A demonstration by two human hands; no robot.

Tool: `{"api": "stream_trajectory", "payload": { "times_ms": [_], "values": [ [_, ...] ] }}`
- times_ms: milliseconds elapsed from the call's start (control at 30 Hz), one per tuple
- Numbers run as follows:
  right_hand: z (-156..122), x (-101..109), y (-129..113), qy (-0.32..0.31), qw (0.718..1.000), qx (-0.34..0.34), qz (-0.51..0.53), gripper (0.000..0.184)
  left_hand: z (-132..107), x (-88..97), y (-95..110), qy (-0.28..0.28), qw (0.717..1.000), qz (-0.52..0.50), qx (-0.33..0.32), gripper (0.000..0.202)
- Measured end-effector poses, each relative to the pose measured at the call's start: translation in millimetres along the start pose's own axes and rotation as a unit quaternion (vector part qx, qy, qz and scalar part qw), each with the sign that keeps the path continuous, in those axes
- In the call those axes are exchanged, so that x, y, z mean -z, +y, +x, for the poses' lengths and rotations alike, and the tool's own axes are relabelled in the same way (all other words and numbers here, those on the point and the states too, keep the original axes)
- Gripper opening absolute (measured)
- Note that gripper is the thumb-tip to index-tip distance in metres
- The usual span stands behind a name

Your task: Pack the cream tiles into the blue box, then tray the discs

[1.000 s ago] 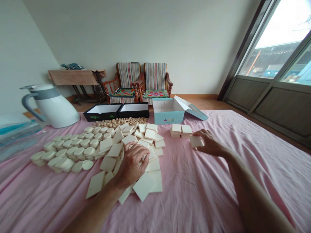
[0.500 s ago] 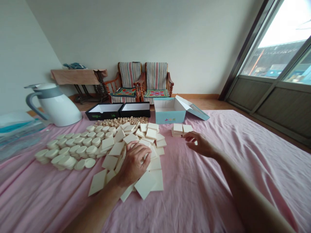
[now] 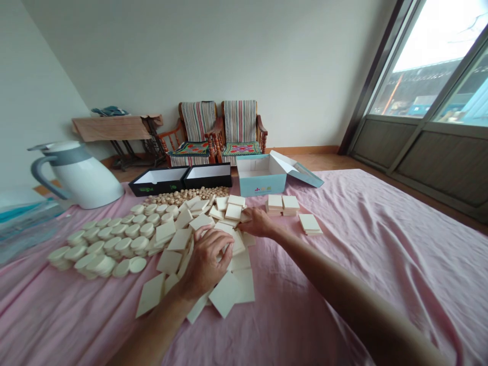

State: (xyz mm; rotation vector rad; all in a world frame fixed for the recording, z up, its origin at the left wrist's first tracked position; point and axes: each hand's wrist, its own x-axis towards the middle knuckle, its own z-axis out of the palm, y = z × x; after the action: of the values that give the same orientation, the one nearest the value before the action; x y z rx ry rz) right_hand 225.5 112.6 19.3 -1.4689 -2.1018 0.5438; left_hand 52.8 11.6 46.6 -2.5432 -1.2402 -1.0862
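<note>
A spread of cream square tiles (image 3: pixel 229 292) lies on the pink cloth (image 3: pixel 362 223) in front of me. My left hand (image 3: pixel 208 259) rests on this pile with its fingers curled over tiles. My right hand (image 3: pixel 259 222) reaches across to the pile's far right edge, fingertips pinching at a tile there. To the right stand two short neat stacks of square tiles (image 3: pixel 282 203). A separate small stack (image 3: pixel 309 223) lies alone on the cloth further right.
Round cream discs (image 3: pixel 110 239) cover the cloth at left, with small wooden beads (image 3: pixel 183 194) behind them. Two black boxes (image 3: pixel 183 178) and an open light-blue box (image 3: pixel 263 178) stand at the back. A white jug (image 3: pixel 78 175) stands far left.
My right hand set a small stack of tiles down on the cloth at right, then moved left to the edge of the loose pile. The left hand stayed on the pile.
</note>
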Motion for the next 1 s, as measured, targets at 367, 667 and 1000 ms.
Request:
{"api": "stream_trajectory", "payload": {
  "times_ms": [367, 667, 1000],
  "values": [
    [-35.2, 19.6, 19.3, 0.032, 0.999, -0.004, 0.030, 0.027, -0.2, -1.3, -0.7, 0.003, 1.000, 0.003, -0.007, 0.013],
    [-91.6, 39.0, 46.6, 0.006, 1.000, 0.027, -0.011, 0.041, -0.7, -3.9, -4.7, 0.008, 0.999, 0.023, -0.026, 0.012],
    [-90.9, 72.3, 64.9, 0.099, 0.992, 0.082, -0.007, 0.044, -1.8, -6.3, -8.4, 0.009, 0.999, 0.024, -0.032, 0.011]
  ]
}}
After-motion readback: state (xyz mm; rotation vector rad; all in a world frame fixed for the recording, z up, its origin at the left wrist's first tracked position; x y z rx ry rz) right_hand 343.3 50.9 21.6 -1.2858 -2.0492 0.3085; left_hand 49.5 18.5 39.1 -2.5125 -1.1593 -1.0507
